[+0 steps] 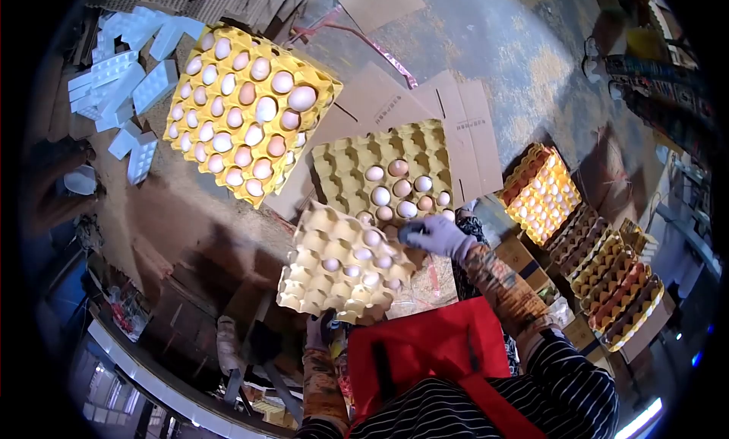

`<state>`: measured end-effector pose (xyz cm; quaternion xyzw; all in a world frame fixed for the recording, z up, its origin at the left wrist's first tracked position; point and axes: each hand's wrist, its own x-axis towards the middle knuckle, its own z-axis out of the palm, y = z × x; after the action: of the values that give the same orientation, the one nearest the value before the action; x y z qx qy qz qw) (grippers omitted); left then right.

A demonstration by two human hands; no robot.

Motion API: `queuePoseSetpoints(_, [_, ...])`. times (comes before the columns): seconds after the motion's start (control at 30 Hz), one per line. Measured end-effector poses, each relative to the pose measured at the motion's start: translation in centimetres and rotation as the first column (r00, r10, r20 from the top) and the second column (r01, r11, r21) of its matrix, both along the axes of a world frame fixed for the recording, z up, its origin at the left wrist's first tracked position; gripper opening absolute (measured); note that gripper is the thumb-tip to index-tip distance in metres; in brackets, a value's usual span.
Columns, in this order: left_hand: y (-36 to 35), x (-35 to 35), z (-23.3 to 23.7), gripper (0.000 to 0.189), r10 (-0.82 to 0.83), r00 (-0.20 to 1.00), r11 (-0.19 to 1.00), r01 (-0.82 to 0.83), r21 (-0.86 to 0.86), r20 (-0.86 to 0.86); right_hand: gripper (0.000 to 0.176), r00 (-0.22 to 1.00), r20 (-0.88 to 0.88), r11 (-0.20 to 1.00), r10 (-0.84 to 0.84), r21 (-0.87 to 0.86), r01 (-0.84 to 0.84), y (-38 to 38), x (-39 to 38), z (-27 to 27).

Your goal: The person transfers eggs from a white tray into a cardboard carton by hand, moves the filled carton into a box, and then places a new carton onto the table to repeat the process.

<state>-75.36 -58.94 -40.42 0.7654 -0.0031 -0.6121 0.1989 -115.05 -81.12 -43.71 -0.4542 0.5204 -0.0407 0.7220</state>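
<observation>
In my left hand [319, 331], gloved, is the near edge of a pale egg tray [307, 279], held tilted; several eggs sit mostly in its right half. My right hand [440, 238], in a pale glove with dark fingertips, is at the near edge of a second, tan egg tray [349, 169], close to the pale tray's right side. Its fingers are curled together; whatever they hold, if anything, is hidden. Several white and brown eggs [402, 187] fill the near right part of the tan tray, with vacant cups at its far and left sides.
A yellow tray stack [311, 71] full of eggs stands at the far left, beside white foam packing pieces [118, 78]. Flattened cardboard [474, 135] lies under and behind the tan tray. Orange-lit egg trays [543, 196] and more trays [623, 287] stand at right. Another person's legs [645, 71] show far right.
</observation>
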Motion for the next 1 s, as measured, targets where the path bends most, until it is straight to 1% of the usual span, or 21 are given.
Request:
queuePoseSetpoints(0.03, [0.5, 0.7, -0.4, 0.028, -0.004, 1.000, 1.000, 0.004, 0.009, -0.005, 0.046, 0.979, -0.176, 0.993, -0.105, -0.073, 0.093, 0.2, -0.1, -1.2])
queuePoseSetpoints(0.07, [1.0, 2.0, -1.1, 0.029, -0.299, 0.949, 0.939, 0.311, -0.145, 0.100, 0.044, 0.870, -0.312, 0.902, -0.381, -0.330, 0.277, 1.4, 0.0, -3.6])
queuePoseSetpoints(0.1, [1.6, 3.2, -2.0, 0.029, -0.427, 0.888, 0.865, 0.457, -0.208, 0.172, 0.041, 0.734, -0.353, 0.804, -0.581, -0.392, 0.448, 0.6, -0.2, -3.6])
queuePoseSetpoints(0.13, [2.5, 4.6, -3.0, 0.030, -0.520, 0.826, 0.794, 0.561, -0.236, 0.216, 0.036, 0.606, -0.464, 0.747, -0.646, -0.547, 0.377, 1.0, -1.1, -5.2])
queuePoseSetpoints(0.17, [3.0, 5.8, -3.9, 0.030, -0.612, 0.748, 0.702, 0.663, -0.259, 0.258, 0.033, 0.564, -0.473, 0.732, -0.676, -0.346, 0.587, 0.9, -2.3, -6.1])
queuePoseSetpoints(0.2, [3.3, 7.1, -5.0, 0.030, -0.689, 0.662, 0.604, 0.750, -0.271, 0.296, 0.031, 0.520, -0.395, 0.648, -0.757, -0.356, 0.673, 1.6, -3.2, -7.1])
queuePoseSetpoints(0.23, [2.4, 7.1, -4.5, 0.030, -0.786, 0.483, 0.408, 0.874, -0.263, 0.386, 0.028, 0.462, -0.319, 0.556, -0.828, -0.355, 0.752, 2.2, -3.6, -7.5])
queuePoseSetpoints(0.27, [1.6, 7.1, -3.9, 0.031, -0.822, 0.295, 0.199, 0.950, -0.238, 0.488, 0.028, 0.461, -0.330, 0.561, -0.824, -0.354, 0.748, 2.9, -4.1, -7.7])
queuePoseSetpoints(0.3, [1.3, 6.6, -3.4, 0.031, -0.721, 0.640, 0.589, 0.768, -0.252, 0.266, 0.027, 0.461, -0.275, 0.525, -0.844, -0.243, 0.816, 3.4, -4.4, -7.5])
queuePoseSetpoints(0.33, [0.8, 6.2, -3.1, 0.032, -0.609, 0.780, 0.750, 0.626, -0.216, 0.144, 0.026, 0.454, -0.218, 0.485, -0.864, -0.123, 0.866, 3.5, -4.5, -7.2])
queuePoseSetpoints(0.37, [0.2, 5.7, -2.8, 0.032, -0.447, 0.893, 0.880, 0.449, -0.155, 0.051, 0.026, 0.462, -0.223, 0.494, -0.859, -0.119, 0.861, 3.4, -4.3, -7.1])
queuePoseSetpoints(0.43, [-1.7, 5.0, -1.9, 0.033, -0.174, 0.984, 0.984, 0.175, 0.020, -0.046, 0.027, 0.389, -0.124, 0.401, -0.913, -0.104, 0.910, 1.7, -2.9, -6.4])
queuePoseSetpoints(0.5, [-3.9, 4.1, -1.2, 0.029, -0.261, 0.964, 0.965, 0.262, 0.007, -0.048, 0.032, 0.370, -0.025, 0.371, -0.929, -0.064, 0.927, -1.4, -1.2, -5.5])
queuePoseSetpoints(0.57, [-3.8, 4.3, -2.4, 0.031, -0.396, 0.918, 0.916, 0.397, -0.056, 0.018, 0.039, 0.645, -0.101, 0.530, -0.758, -0.672, 0.518, -3.2, 1.1, -4.4])
queuePoseSetpoints(0.6, [-3.7, 4.4, -3.0, 0.032, -0.440, 0.897, 0.894, 0.442, -0.073, 0.042, 0.041, 0.731, -0.267, 0.577, -0.628, -0.790, 0.207, -3.7, 2.2, -1.5])
queuePoseSetpoints(0.67, [-4.2, 4.5, -4.1, 0.030, -0.198, 0.974, 0.971, 0.210, 0.117, -0.107, 0.041, 0.869, -0.344, 0.666, -0.356, -0.746, -0.023, -1.9, 4.0, 0.4])
queuePoseSetpoints(0.7, [-3.9, 4.5, -4.0, 0.030, -0.194, 0.975, 0.971, 0.207, 0.121, -0.109, 0.042, 0.887, -0.419, 0.677, -0.192, -0.711, -0.189, -0.7, 4.8, 0.7])
queuePoseSetpoints(0.77, [-3.6, 4.3, -3.3, 0.031, -0.306, 0.947, 0.952, 0.307, -0.011, -0.098, 0.050, 0.873, -0.481, 0.717, -0.081, -0.637, -0.284, 0.8, 6.4, 0.2])
queuePoseSetpoints(0.9, [-4.2, 2.2, -0.2, 0.029, -0.213, 0.974, 0.977, 0.214, 0.011, -0.072, 0.048, 0.878, -0.472, 0.732, 0.083, -0.569, -0.375, -0.2, 7.1, -1.4])
queuePoseSetpoints(0.97, [-5.5, 0.1, 2.8, 0.031, -0.151, 0.984, 0.987, 0.145, -0.064, -0.098, 0.045, 0.891, -0.444, 0.769, 0.097, -0.535, -0.350, -0.6, 6.7, -0.5])
queuePoseSetpoints(1.0, [-6.0, -0.5, 4.0, 0.033, -0.149, 0.978, 0.988, 0.141, -0.067, -0.145, 0.045, 0.935, -0.354, 0.771, 0.002, -0.595, -0.227, -0.7, 6.3, 0.0])
